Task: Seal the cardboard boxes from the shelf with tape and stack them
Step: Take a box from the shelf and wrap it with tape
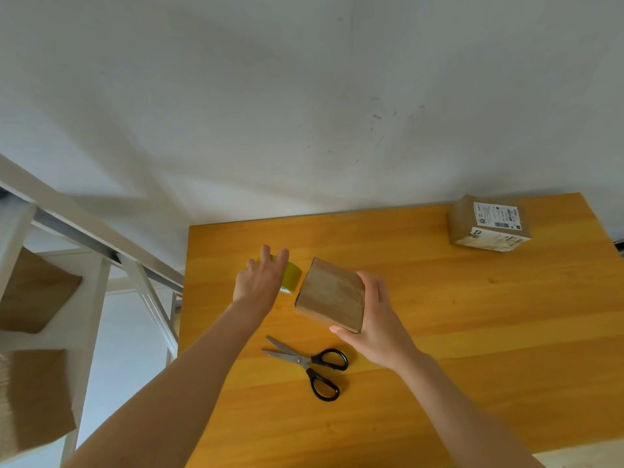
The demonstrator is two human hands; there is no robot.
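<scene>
Head view: your right hand (374,319) holds the box (332,295) near the middle of the table (472,332), with the thumb at the near corner and the fingers wrapped round the right side. The box sits tilted; whether its base touches the table cannot be told. Your left hand (260,278) is spread, fingers straight, over the tape (292,276), which lies just left of the box. It grips nothing, and contact with the roll cannot be confirmed. Scissors (310,363) lie blades apart on the table, just nearer to you than the box. A labelled box (489,224) stands alone at the far right corner, well apart, with nothing stacked on it. At left, the shelf (84,298) carries brown cardboard (33,288). Status, as a judgement: a glossy band across the held box may be tape, so treat its sealing as unconfirmed. The labelled box looks closed. Remaining: finish taping the box, stack it with the labelled box, then process the shelf stock.
</scene>
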